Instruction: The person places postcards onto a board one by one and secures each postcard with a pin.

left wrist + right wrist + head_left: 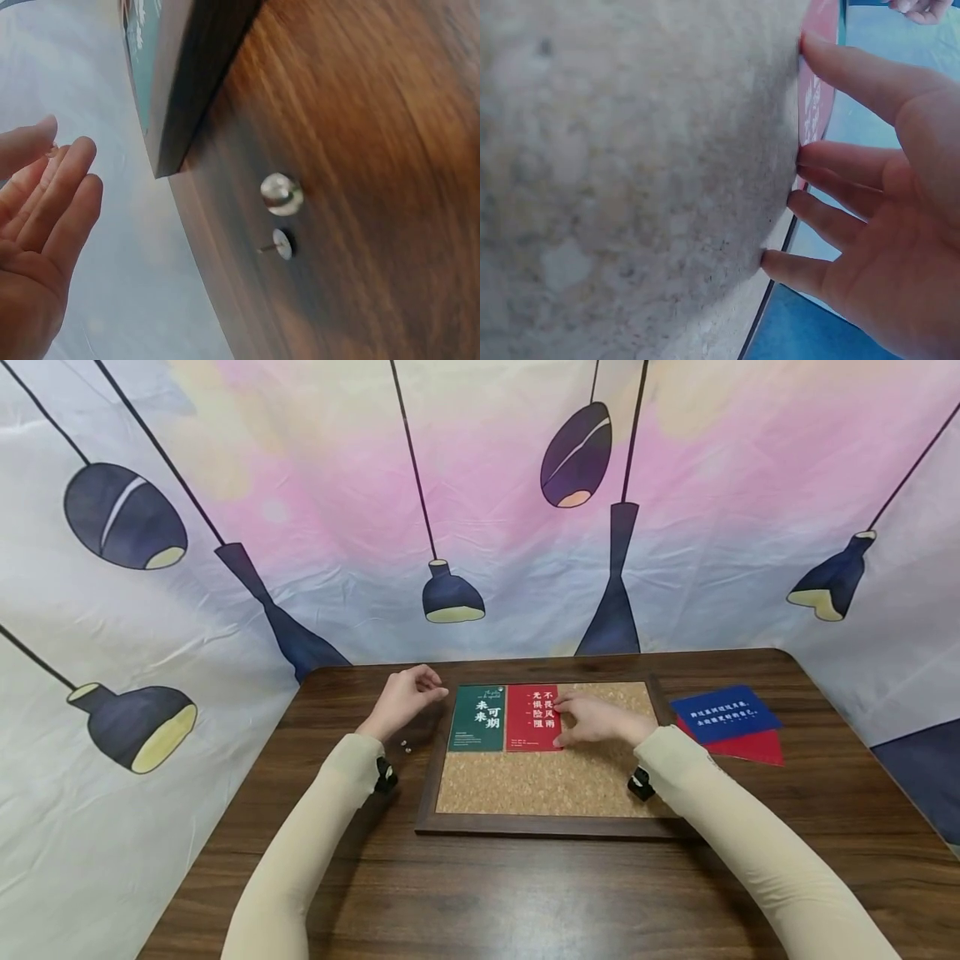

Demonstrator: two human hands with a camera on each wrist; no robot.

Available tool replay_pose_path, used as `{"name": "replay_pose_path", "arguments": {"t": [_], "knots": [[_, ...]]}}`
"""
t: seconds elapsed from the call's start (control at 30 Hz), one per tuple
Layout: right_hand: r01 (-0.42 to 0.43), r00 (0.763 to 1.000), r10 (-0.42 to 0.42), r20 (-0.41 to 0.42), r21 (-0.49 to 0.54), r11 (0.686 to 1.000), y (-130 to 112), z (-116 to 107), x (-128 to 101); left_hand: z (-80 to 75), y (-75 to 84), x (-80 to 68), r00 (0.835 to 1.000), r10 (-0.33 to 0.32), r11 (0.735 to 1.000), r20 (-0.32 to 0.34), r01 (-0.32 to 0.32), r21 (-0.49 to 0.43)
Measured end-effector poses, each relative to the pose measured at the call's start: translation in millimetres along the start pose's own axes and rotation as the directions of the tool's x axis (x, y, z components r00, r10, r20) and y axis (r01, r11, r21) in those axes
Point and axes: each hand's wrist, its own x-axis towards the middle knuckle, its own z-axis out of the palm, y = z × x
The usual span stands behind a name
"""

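Table (525, 893): dark wood; carries everything listed below.
Cork board (547, 781): framed, lies flat beneath the right hand.
Green card (477, 718): already lies on the board, just left of the right hand's fingertips, touching the red card's edge.
Red card (531, 720): on the board; the right hand (596, 720) presses it flat with straight, spread fingers (832, 217).
Spare cards (731, 727): blue over red, on the table to the right of that hand; judged not yet placed.
Left hand (401, 697): raised left of the board, fingertips curled together; whether they pinch anything cannot be told.
Pins (279, 216): two, loose on the table below the left hand.
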Motion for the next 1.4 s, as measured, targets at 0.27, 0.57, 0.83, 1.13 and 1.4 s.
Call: {"name": "replay_pose_path", "arguments": {"t": [0.27, 0.57, 0.83, 1.13, 1.4], "knots": [[0.030, 0.999, -0.030, 0.026, 0.011, 0.999, 6, -2, -2, 3.8, 12.1, 6.4, 0.999, 0.032, 0.999, 0.005, -0.032, -0.011], [-0.044, 0.999, 0.044, 0.001, 0.064, 0.997, 8, -2, -1, 11.8, 27.7, 17.7, 0.996, 0.078, 0.997, 0.038, -0.078, -0.009], [-0.050, 0.999, 0.050, -0.002, 0.090, 0.995, 9, -2, -2, 24.2, 43.3, 31.4, 0.993, 0.098, 0.995, 0.062, -0.098, -0.014], [-0.066, 0.998, 0.068, -0.018, 0.100, 0.993, 8, -1, -5, 46.5, 64.9, 51.0, 0.979, 0.170, 0.985, 0.117, -0.171, 0.003], [-0.072, 0.997, 0.072, 0.003, 0.111, 0.991, 8, 0, 0, 65.3, 77.1, 62.9, 0.964, 0.195, 0.978, 0.180, -0.205, 0.041]]}}
